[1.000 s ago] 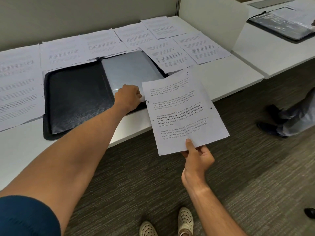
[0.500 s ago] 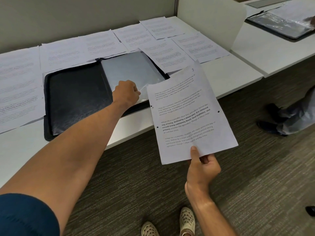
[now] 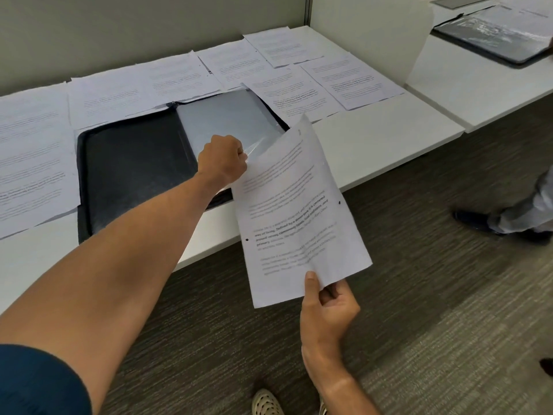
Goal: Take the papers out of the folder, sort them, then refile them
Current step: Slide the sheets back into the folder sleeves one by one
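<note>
The left hand (image 3: 223,158) now pinches up the near edge of a clear plastic sleeve (image 3: 230,121) in the open black zip folder (image 3: 128,172) on the white desk (image 3: 374,151). The right hand (image 3: 327,307), thumb on top, has brought the printed white sheet (image 3: 299,211) closer, its top corner at the raised opening. Refiling looks begun; other sorted papers (image 3: 179,82) lie around the folder.

1. Held sheet (image 3: 296,211): printed paragraphs with one bold stretch mid-page; too blurred to read with confidence.
2. Sheets on tabletop (image 3: 350,82): printed text lines, too small to read.
3. No labels, brands or numbers legible.
</note>
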The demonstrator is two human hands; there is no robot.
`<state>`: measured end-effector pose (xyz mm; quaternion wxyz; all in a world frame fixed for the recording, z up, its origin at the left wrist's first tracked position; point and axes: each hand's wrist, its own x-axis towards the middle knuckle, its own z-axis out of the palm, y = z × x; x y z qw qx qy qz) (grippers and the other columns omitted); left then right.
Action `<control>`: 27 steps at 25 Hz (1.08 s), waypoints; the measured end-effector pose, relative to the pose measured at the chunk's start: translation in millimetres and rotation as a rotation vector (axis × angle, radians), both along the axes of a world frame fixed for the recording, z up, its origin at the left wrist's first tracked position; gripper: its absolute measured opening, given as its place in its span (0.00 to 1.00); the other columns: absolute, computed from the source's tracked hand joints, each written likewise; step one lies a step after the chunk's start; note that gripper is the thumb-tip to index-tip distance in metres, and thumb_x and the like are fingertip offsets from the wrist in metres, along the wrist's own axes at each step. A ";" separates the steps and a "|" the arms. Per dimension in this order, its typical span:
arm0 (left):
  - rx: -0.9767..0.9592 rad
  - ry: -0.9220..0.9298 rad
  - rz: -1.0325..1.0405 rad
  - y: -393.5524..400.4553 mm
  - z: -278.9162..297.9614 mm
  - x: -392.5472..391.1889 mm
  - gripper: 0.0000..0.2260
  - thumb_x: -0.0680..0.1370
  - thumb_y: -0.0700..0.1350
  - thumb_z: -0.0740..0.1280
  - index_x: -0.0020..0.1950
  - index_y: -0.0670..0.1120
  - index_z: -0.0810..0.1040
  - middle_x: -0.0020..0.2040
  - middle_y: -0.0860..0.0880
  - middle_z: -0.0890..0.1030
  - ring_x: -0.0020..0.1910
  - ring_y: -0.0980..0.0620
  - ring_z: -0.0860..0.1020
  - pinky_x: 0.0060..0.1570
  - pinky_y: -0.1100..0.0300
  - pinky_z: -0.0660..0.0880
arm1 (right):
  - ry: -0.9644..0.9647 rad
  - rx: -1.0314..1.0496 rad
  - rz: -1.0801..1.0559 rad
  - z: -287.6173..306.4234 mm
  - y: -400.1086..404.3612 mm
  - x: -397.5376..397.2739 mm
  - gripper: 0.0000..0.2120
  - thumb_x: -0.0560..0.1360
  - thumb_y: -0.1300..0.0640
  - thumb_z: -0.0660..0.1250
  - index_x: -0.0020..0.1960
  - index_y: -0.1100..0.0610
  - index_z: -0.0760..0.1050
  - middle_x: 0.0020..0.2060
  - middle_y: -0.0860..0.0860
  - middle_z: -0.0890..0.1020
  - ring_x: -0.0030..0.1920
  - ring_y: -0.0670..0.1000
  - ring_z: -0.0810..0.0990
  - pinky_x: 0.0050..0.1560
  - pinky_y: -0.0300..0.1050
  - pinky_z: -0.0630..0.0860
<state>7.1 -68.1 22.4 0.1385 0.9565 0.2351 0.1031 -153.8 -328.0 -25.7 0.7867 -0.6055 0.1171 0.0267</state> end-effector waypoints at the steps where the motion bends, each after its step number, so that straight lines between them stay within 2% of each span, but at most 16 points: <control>1: 0.005 0.001 -0.006 -0.5 0.9 0.1 0.09 0.77 0.41 0.64 0.39 0.39 0.79 0.39 0.42 0.81 0.35 0.44 0.77 0.35 0.53 0.74 | 0.021 -0.011 0.021 -3.0 2.9 -4.6 0.17 0.76 0.70 0.68 0.55 0.49 0.79 0.47 0.41 0.86 0.51 0.44 0.85 0.48 0.37 0.81; 3: 0.022 0.006 -0.026 -1.6 1.4 0.3 0.09 0.77 0.42 0.65 0.39 0.40 0.79 0.39 0.43 0.81 0.36 0.44 0.78 0.35 0.53 0.76 | 0.062 -0.033 0.064 -7.6 6.0 -10.8 0.18 0.76 0.70 0.68 0.52 0.47 0.79 0.46 0.42 0.86 0.51 0.45 0.85 0.48 0.38 0.81; 5: 0.056 0.019 -0.056 -4.3 1.9 0.5 0.09 0.78 0.43 0.65 0.39 0.41 0.78 0.37 0.45 0.80 0.35 0.46 0.77 0.33 0.55 0.73 | 0.100 -0.045 0.099 -7.5 6.5 -8.4 0.17 0.76 0.69 0.69 0.52 0.46 0.79 0.47 0.44 0.86 0.51 0.44 0.85 0.48 0.39 0.81; 7: 0.073 0.021 -0.073 -5.5 1.1 1.7 0.09 0.78 0.42 0.65 0.39 0.42 0.79 0.37 0.46 0.79 0.34 0.47 0.76 0.33 0.57 0.70 | 0.132 -0.046 0.117 -5.8 6.1 2.4 0.14 0.76 0.65 0.71 0.53 0.46 0.79 0.47 0.45 0.86 0.50 0.42 0.84 0.46 0.38 0.81; 10: 0.095 0.029 -0.078 -3.6 -0.6 4.7 0.09 0.77 0.41 0.64 0.39 0.41 0.79 0.36 0.45 0.80 0.33 0.46 0.77 0.32 0.58 0.72 | 0.159 -0.048 0.113 -4.4 5.6 18.8 0.11 0.75 0.62 0.72 0.54 0.49 0.79 0.46 0.46 0.85 0.48 0.43 0.85 0.43 0.37 0.81; 14: 0.148 0.019 -0.081 -2.9 -0.9 12.2 0.08 0.77 0.42 0.65 0.41 0.41 0.79 0.38 0.43 0.81 0.31 0.48 0.74 0.33 0.54 0.76 | 0.165 -0.091 0.162 -4.9 5.9 18.5 0.10 0.76 0.64 0.70 0.53 0.50 0.81 0.46 0.47 0.86 0.48 0.45 0.85 0.43 0.39 0.82; 17: 0.184 0.005 -0.110 -8.1 2.3 22.3 0.07 0.78 0.42 0.64 0.45 0.40 0.81 0.40 0.43 0.81 0.33 0.46 0.75 0.36 0.52 0.77 | 0.117 -0.123 0.206 -3.3 1.4 20.9 0.11 0.77 0.65 0.69 0.54 0.52 0.83 0.49 0.49 0.86 0.52 0.48 0.85 0.47 0.45 0.83; 21: 0.208 -0.005 -0.135 -14.3 8.2 31.1 0.08 0.77 0.40 0.63 0.49 0.42 0.81 0.41 0.44 0.81 0.36 0.44 0.78 0.37 0.55 0.74 | 0.130 -0.080 0.226 6.9 -0.9 30.2 0.16 0.77 0.70 0.66 0.57 0.55 0.83 0.51 0.50 0.86 0.52 0.48 0.85 0.42 0.40 0.82; 24: 0.179 -0.055 -0.112 -12.6 8.5 36.7 0.07 0.77 0.40 0.63 0.45 0.42 0.81 0.41 0.44 0.82 0.37 0.43 0.80 0.39 0.53 0.78 | 0.164 -0.064 0.197 13.9 -1.3 37.7 0.15 0.78 0.69 0.65 0.52 0.53 0.84 0.47 0.51 0.87 0.48 0.49 0.86 0.39 0.38 0.81; 27: 0.160 -0.079 -0.092 -12.5 11.5 40.6 0.10 0.78 0.44 0.64 0.40 0.41 0.79 0.38 0.45 0.81 0.34 0.44 0.79 0.38 0.53 0.79 | 0.203 -0.056 0.187 17.8 -2.3 41.9 0.14 0.78 0.68 0.65 0.47 0.52 0.85 0.43 0.50 0.87 0.46 0.50 0.86 0.38 0.38 0.80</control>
